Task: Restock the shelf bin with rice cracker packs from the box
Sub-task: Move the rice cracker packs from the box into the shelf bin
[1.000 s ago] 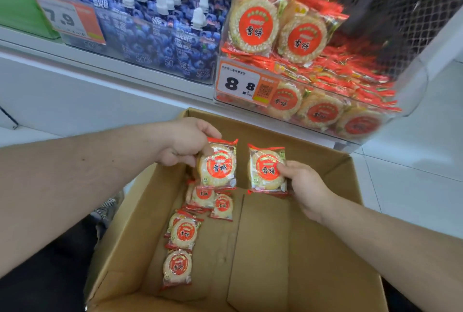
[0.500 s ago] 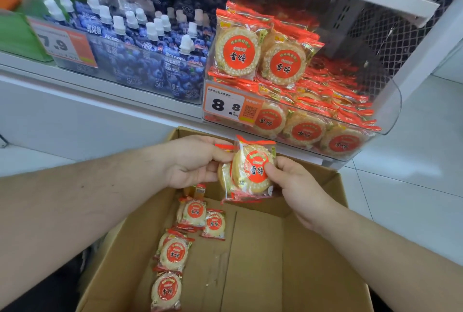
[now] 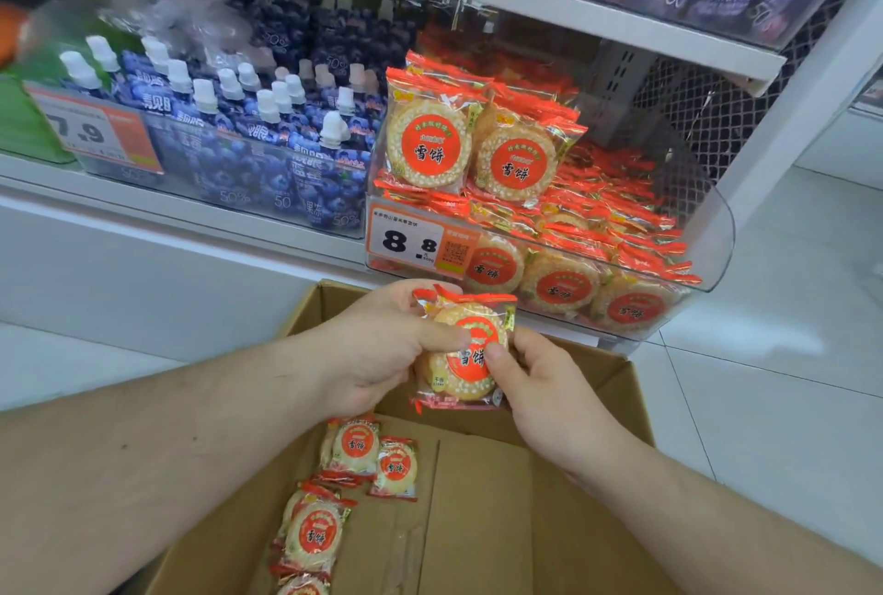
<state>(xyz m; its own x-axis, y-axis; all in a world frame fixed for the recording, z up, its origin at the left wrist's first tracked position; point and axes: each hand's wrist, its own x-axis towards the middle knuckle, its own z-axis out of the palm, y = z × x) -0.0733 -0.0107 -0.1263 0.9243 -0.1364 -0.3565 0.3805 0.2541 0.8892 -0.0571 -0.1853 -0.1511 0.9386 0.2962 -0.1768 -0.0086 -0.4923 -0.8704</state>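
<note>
Hands meet over the open brown cardboard box (image 3: 482,523): the left hand (image 3: 382,351) and the right hand (image 3: 540,389) both pinch a stacked pair of clear-wrapped rice cracker packs with round red labels (image 3: 466,353), thumbs pressed on the front label, fingers curled behind. The stack hangs above the box's far edge, just below the clear plastic shelf bin (image 3: 707,260), which sits at twelve to one o'clock from the hands. How many packs are in the stack is hard to tell; a second red crimped edge shows behind the front one.

That bin already holds many of the same packs, two standing upright at its front left above the orange and white price tag reading 8.8 (image 3: 420,243). More loose packs (image 3: 368,456) lie on the box floor at six to seven o'clock from the hands. Blue blueberry jelly pouches with white caps (image 3: 267,136) fill the neighbouring bin at ten o'clock.

Risk, as I judge it: the slick wrappers could slide against each other as one hand lets go, dropping the rear pack back into the box. Pushing the stack in low may also topple the two upright packs or catch the bin's front lip.
</note>
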